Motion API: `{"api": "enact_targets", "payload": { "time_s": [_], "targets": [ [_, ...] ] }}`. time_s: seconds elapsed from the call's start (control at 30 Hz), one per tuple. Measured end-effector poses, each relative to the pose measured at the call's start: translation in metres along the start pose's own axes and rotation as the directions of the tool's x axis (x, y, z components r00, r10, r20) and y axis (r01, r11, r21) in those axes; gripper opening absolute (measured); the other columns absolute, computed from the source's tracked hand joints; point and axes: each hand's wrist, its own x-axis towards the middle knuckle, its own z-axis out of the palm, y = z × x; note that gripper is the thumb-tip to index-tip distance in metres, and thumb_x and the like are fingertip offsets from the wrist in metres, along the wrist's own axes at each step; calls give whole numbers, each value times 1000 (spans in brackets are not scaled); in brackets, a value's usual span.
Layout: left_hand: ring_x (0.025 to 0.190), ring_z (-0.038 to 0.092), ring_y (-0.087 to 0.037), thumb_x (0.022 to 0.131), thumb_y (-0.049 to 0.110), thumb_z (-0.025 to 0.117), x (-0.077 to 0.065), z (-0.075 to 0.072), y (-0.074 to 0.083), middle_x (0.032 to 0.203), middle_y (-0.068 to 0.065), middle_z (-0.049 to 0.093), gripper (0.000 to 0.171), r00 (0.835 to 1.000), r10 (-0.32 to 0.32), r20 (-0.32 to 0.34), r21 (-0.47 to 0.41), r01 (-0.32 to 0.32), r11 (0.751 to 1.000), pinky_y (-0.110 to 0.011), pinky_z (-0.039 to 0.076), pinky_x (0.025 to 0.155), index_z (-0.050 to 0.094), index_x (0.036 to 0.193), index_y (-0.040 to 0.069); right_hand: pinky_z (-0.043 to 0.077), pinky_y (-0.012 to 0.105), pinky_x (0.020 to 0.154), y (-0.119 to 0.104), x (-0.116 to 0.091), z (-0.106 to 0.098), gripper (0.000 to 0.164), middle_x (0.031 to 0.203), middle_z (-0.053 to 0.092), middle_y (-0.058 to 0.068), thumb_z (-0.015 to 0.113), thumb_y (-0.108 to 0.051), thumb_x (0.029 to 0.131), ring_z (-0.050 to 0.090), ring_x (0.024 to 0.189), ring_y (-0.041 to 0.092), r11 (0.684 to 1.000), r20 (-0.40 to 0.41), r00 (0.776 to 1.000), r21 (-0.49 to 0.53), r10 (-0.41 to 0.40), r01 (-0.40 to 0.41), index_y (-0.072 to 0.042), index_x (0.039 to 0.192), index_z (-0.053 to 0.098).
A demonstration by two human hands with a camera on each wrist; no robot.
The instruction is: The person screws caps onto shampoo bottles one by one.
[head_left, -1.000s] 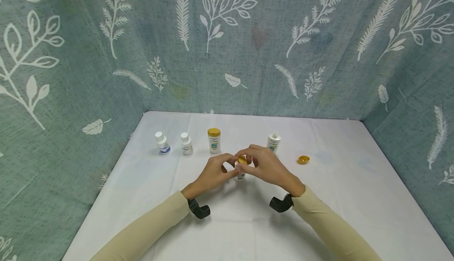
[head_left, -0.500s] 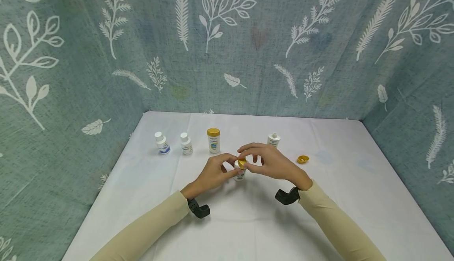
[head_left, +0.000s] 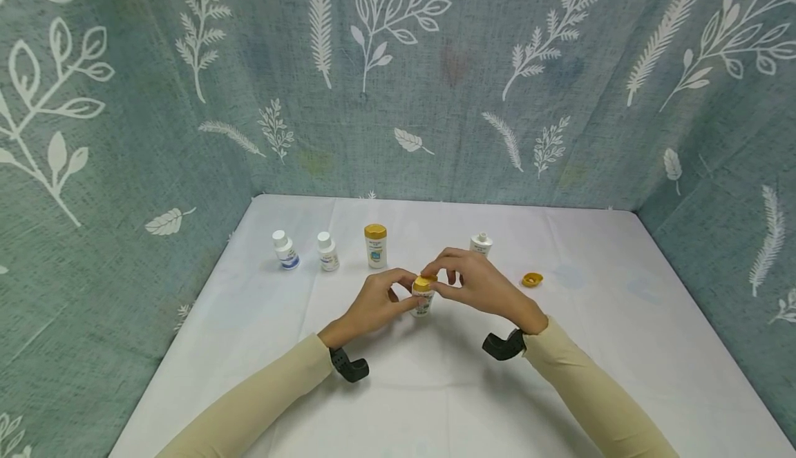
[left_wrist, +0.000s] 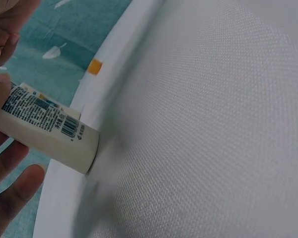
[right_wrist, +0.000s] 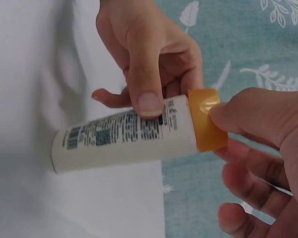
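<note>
Near the table's middle, the left hand point(head_left: 373, 304) pinches the small white bottle point(head_left: 421, 302) by its body, apparently to steady it, while the right hand point(head_left: 475, 284) pinches its yellow cap point(head_left: 424, 282), with a loose cap point(head_left: 531, 279) lying farther right.

The small bottle point(right_wrist: 124, 139) gripped by the left hand point(head_left: 373, 304) looks like smooth matt white plastic with a printed label. Its cap point(right_wrist: 207, 120), pinched by the right hand point(head_left: 479, 285), is glossy amber plastic. Beneath lies the finely woven white tablecloth point(left_wrist: 213, 124).
</note>
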Motion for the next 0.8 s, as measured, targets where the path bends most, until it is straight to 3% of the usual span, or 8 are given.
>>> {"api": "enact_targets", "payload": {
  "time_s": [0.23,0.5,0.8],
  "targets": [
    [94,68,-14,89,23,84,1,0,1,103,6,74,26,1000,-9,-16,11,9,1000,-27,56,64,73,111,13,48,25,57,-5,0,9,20,92,64,-6,78,-13,93,59,72,16,999,-78,996,-27,31,-33,-15,113,79],
    [92,68,-13,89,24,84,1,2,-1,101,7,74,24,999,12,-40,17,-11,1000,-32,58,63,73,107,14,47,23,53,-16,-4,20,19,90,67,-6,79,-8,89,56,69,10,994,-193,976,-31,100,-108,-14,107,80],
    [92,67,-12,88,23,85,1,2,0,101,3,74,24,1000,-3,-31,17,4,1000,-30,57,64,73,107,15,49,25,60,-14,-1,15,21,95,64,-7,81,-19,91,58,76,13,993,-115,987,-26,112,-116,-15,112,78]
  ]
}}
